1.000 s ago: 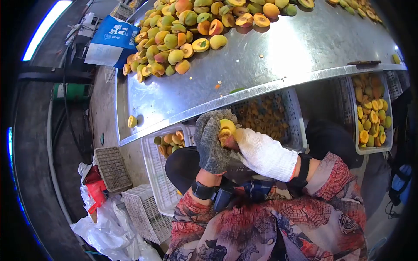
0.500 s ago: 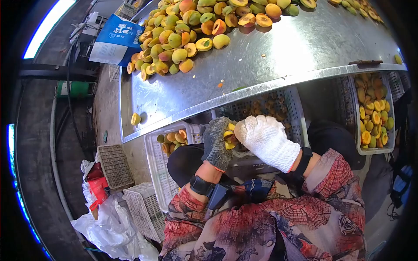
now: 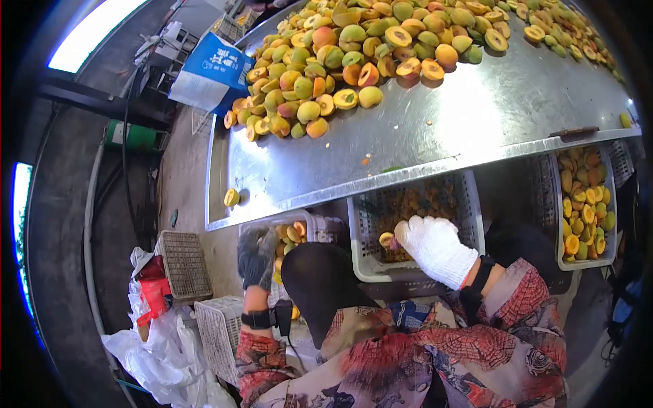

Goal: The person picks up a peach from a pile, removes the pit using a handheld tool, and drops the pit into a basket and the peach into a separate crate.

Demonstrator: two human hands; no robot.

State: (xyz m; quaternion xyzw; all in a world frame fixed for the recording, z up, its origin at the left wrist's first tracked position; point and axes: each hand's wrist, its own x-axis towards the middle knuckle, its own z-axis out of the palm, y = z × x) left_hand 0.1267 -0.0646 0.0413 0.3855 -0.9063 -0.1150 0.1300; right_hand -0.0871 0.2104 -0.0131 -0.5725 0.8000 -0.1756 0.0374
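My right hand (image 3: pixel 437 250), in a white knit glove, is closed on a peach half (image 3: pixel 387 240) with a reddish centre. It is over the front of a grey-white perforated crate (image 3: pixel 363 266) with brownish pieces inside. My left hand (image 3: pixel 257 257), in a dark grey glove, is apart from it on the left. It hovers at the near side of a white crate (image 3: pixel 311 224) that holds peach halves (image 3: pixel 294 232). Blur hides how its fingers lie and whether anything is in them.
A metal table (image 3: pixel 286 177) bears a heap of halved peaches (image 3: pixel 340 58) and a lone half (image 3: pixel 232 197) near its left corner. A full crate (image 3: pixel 586 262) stands at the right. Wicker-like baskets (image 3: pixel 183 265) and white plastic bags (image 3: pixel 160 347) are on the left floor.
My hands were together at a yellow fruit piece and are now apart. The left has swung left to the white crate; the right has moved slightly right and down, with a peach half in it.
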